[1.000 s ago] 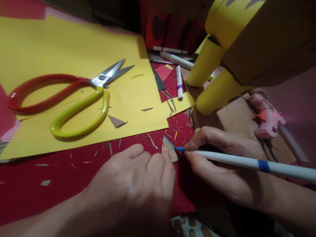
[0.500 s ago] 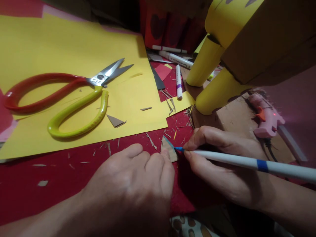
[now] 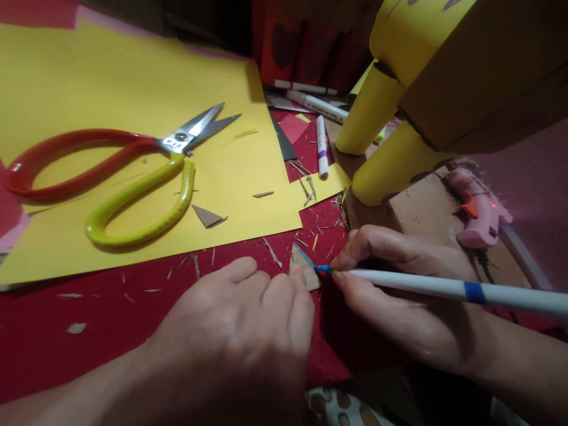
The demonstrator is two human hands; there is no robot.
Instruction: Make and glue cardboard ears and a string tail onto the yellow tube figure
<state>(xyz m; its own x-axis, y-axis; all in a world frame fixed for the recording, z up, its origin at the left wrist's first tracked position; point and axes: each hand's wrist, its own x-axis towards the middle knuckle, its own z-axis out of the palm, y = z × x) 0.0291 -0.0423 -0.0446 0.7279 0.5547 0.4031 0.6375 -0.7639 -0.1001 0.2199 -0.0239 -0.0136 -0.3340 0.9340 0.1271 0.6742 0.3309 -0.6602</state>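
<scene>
Small cardboard triangle [image 3: 303, 271] lies flat on red tabletop [image 3: 110, 331], wedged between the two hands; its top and R edge carry a blue line. Left hand [image 3: 248, 319]: fingers curled down, fingertips [image 3: 296, 278] pressing the lower-L part of the piece, so that grip is closed onto it w/o lifting. Right hand [image 3: 399, 296]: thumb and forefinger pinched tight round a white marker [image 3: 444, 289] w/ blue band; blue tip [image 3: 320, 269] touches the triangle's R edge. Key relation: the piece lies directly L of the right-hand grip, at the pen tip, and just beyond the left-hand grip. Marker long axis runs approx. L–R, tip toward the piece, tail leaving frame at R. Triangle's long axis runs away from the person, apex at the far end. Both hands are in contact range; left rests on the piece itself, right reaches it via the pen only. Outward from the grips: cardboard slivers scattered on the red surface; beyond the left hand, a yellow paper sheet [image 3: 133, 77] bearing scissors [image 3: 115, 177] w/ one red and one yellow-green handle, blades slightly apart, plus another cut triangle [image 3: 207, 217]. Beyond the right hand: cardboard slab [image 3: 421, 213], pink glue gun [image 3: 479, 210], yellow tube legs [image 3: 386, 165] of a cardboard model, several white markers [image 3: 322, 148].
</scene>
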